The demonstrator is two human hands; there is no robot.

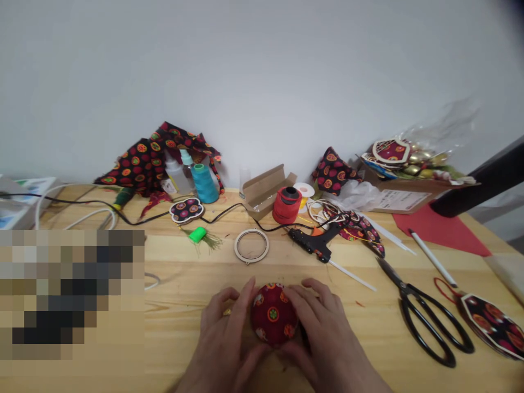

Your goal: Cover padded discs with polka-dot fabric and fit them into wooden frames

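Observation:
A round, dark red fabric-covered disc (pixel 273 327) with a flower print lies at the front middle of the wooden table. My left hand (pixel 227 333) closes on its left edge, thumb at the near side. From the right, my right hand (pixel 325 330) grips the opposite edge, its fingers curved over the rim. The disc's underside is hidden. Just beyond the hands lies a pale wooden ring (pixel 238 250) with a small loop. A black glue gun (pixel 315 243) with a white glue stick rests behind my right hand.
Large black scissors (pixel 404 289) and an octagonal fabric ornament (pixel 493 325) lie to the right. Behind are a red ribbon roll (pixel 285 210), a teal thread cone (pixel 205 185), a green tassel (pixel 198 235) and a filled cardboard box (pixel 403 191). A cable (pixel 221 213) crosses the table.

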